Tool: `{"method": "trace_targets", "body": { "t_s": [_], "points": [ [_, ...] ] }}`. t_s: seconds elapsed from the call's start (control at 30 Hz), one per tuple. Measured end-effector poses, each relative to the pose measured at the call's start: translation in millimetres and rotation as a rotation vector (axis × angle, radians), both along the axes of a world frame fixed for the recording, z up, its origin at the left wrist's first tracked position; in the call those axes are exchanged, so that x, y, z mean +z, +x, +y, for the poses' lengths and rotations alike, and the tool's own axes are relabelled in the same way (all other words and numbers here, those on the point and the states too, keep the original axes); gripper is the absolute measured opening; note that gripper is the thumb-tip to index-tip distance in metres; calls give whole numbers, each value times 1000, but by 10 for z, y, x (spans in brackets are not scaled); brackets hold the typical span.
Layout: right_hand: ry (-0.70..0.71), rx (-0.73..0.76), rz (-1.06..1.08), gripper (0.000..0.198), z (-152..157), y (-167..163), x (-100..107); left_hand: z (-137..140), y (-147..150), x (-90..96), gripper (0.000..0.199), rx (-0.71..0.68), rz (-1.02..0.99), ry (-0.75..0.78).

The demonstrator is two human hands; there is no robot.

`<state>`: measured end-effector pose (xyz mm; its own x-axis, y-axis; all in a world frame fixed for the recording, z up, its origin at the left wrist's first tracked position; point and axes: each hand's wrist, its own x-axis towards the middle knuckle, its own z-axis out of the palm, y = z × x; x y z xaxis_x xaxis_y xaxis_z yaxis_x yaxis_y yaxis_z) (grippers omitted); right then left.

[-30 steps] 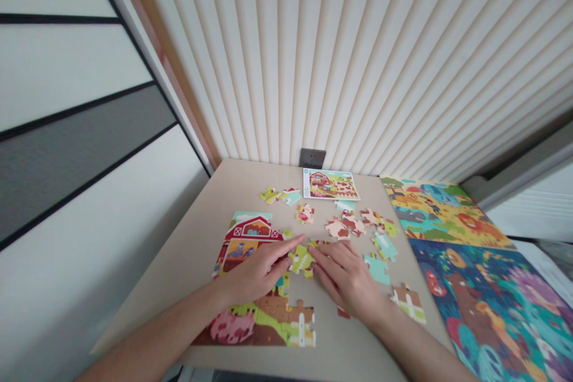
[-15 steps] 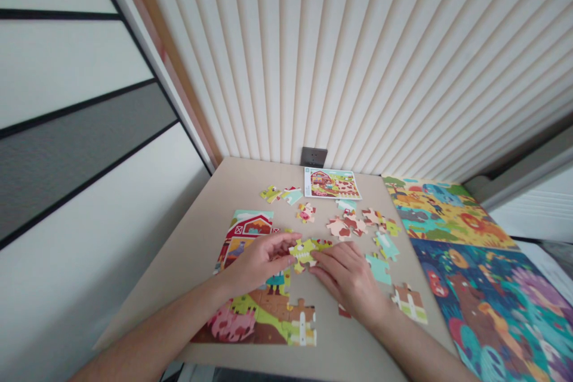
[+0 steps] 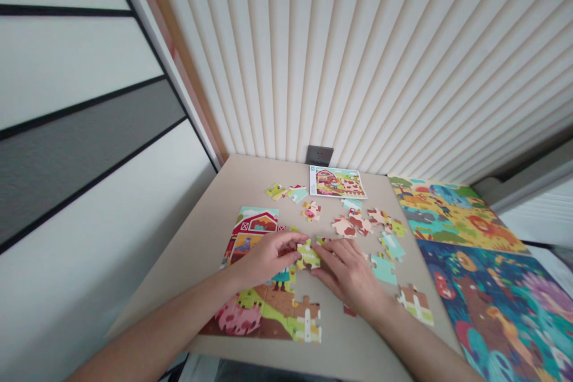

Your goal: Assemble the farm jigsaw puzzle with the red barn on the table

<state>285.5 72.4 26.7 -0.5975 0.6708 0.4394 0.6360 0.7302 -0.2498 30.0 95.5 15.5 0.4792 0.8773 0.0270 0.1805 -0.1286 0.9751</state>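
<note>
Head: puzzle piece, card with illegible label

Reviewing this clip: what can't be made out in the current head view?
All in the head view:
Barn puzzle: its middle is partly hidden by the left hand.
Green piece: its side edges are partly covered by both hands.
Red-brown piece: mostly hidden by the right hand.
Picture card: margin print too small to read.
Dark blue puzzle: cut off by the picture's right and bottom edges.
</note>
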Motion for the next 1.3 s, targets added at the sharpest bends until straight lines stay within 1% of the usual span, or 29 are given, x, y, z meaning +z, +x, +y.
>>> {"method": "trace_targets", "body": {
  "t_s": [0.07,0.13,0.2,0.23,0.3,0.37,0.47,0.67,0.83,0.97,1.1,1.3],
  "points": [
    [-2,-37,0,44,18,20,-24,21,-21,14,33,79,64,138],
    [-14,-74,3,41,45,44,-40,51,-78,26,29,164,182,338],
    [-27,-96,-2,37,78,61,-46,92,-154,23,29,197,313,512],
    [-31,-101,-9,35,94,64,-46,115,-192,14,30,201,364,569],
    [-39,-108,-35,33,121,60,-38,159,-252,-12,30,209,438,634],
    [-47,-105,-60,32,144,45,-22,190,-285,-37,29,214,479,661],
    [-59,-99,-84,31,182,6,15,197,-289,-45,27,182,519,673],
    [-52,-109,-98,27,292,-114,64,131,-265,17,23,86,582,700],
    [-141,-156,-109,28,324,-163,43,83,-247,79,26,-60,589,769],
    [-228,-179,-126,30,312,-159,39,66,-225,81,28,-121,596,802],
    [-266,-165,-129,39,284,-70,63,69,-224,61,29,-131,599,799],
    [-297,-166,-110,63,215,237,32,73,-241,38,29,-140,603,774]
  ]
}}
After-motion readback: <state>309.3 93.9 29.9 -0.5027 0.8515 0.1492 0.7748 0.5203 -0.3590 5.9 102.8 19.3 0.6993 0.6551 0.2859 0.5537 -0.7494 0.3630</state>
